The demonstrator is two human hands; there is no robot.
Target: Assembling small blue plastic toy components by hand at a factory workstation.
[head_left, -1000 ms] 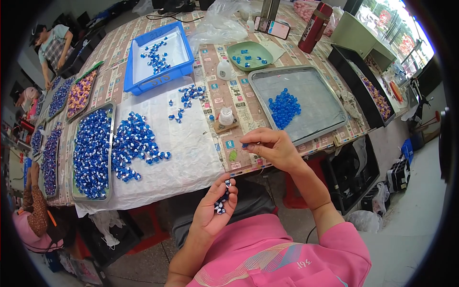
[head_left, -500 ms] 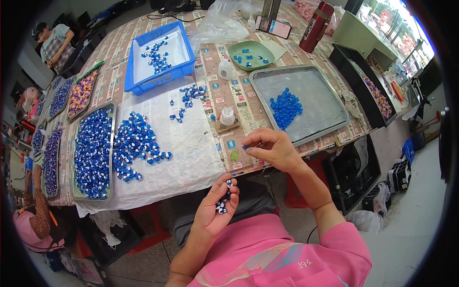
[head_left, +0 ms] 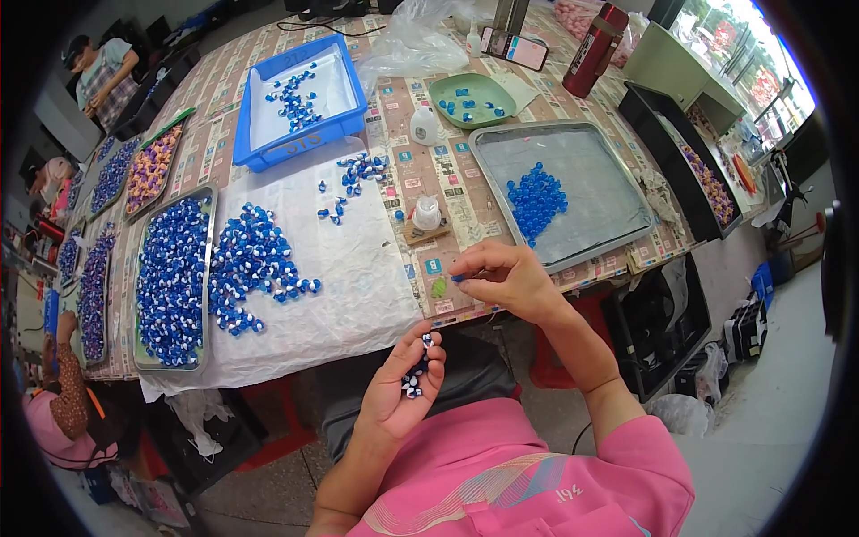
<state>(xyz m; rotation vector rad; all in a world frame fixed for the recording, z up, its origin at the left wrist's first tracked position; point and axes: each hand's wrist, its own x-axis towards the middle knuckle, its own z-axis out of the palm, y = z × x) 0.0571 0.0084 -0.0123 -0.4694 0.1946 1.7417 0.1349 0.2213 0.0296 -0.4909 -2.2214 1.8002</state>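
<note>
My left hand (head_left: 391, 391) is cupped palm-up at the table's front edge, its fingers curled round several small blue-and-white beads (head_left: 413, 380). To the right and a little higher, my right hand (head_left: 519, 285) pinches a tiny blue bead (head_left: 458, 278) between thumb and fingertips. Just beyond it stands a small translucent pot (head_left: 427, 213) on a wooden block (head_left: 417, 238). Plain blue beads (head_left: 537, 201) lie together in a metal tray (head_left: 598, 166) at the right. A loose pile of blue-and-white beads (head_left: 255, 255) rests on white sheeting (head_left: 358, 286) to the left.
A tray (head_left: 208, 295) of blue-and-white beads borders the pile. Farther back are a blue plastic bin (head_left: 304, 143), a green dish (head_left: 492, 89), a white bottle (head_left: 423, 125), a phone (head_left: 514, 49) and a red flask (head_left: 595, 52). A co-worker's arm (head_left: 70, 385) shows at far left.
My right hand has shifted very slightly left, still pinching the blue bead. My left hand stays almost where it was. At far left, a blue object now shows by the co-worker's hand.
</note>
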